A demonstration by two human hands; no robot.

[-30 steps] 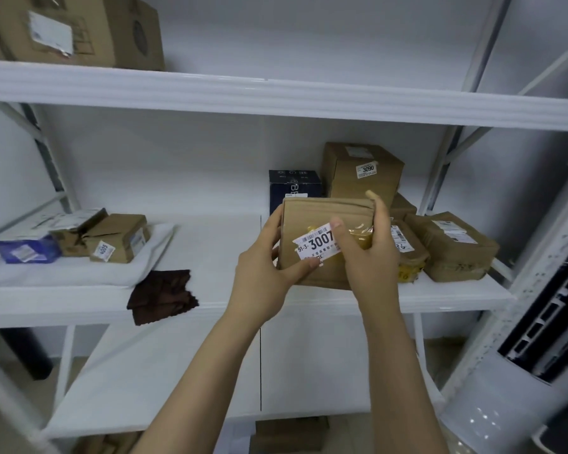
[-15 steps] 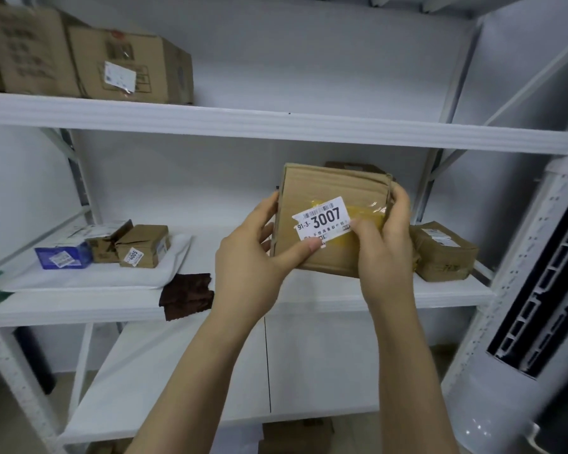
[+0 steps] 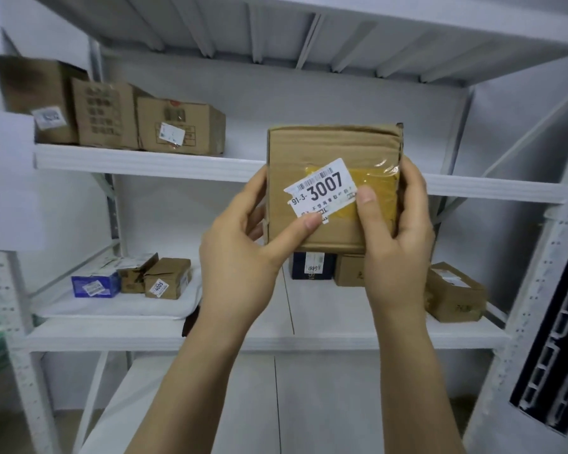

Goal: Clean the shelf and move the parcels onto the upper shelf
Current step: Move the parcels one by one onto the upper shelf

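A brown cardboard parcel (image 3: 332,149) with a white label reading 3007 and yellow tape is held up in front of the upper shelf (image 3: 151,162). My left hand (image 3: 240,257) grips its left side with the thumb on the label. My right hand (image 3: 397,244) grips its right side, thumb on the tape. Three brown boxes (image 3: 112,116) stand at the left of the upper shelf. On the middle shelf (image 3: 325,339) below lie small parcels at the left (image 3: 164,280) and more behind my hands, among them a dark blue box (image 3: 312,267) and a brown parcel (image 3: 453,293).
A white cloth or pad (image 3: 118,309) lies under the left parcels, with a dark cloth edge (image 3: 191,319) beside my left wrist. A bottom shelf (image 3: 243,404) sits below. A white upright post (image 3: 532,322) stands at the right, a paper sign (image 3: 7,178) at the left.
Both hands have lifted the 3007 parcel from the middle shelf level up to the height of the upper shelf. My view has tilted upward with it.
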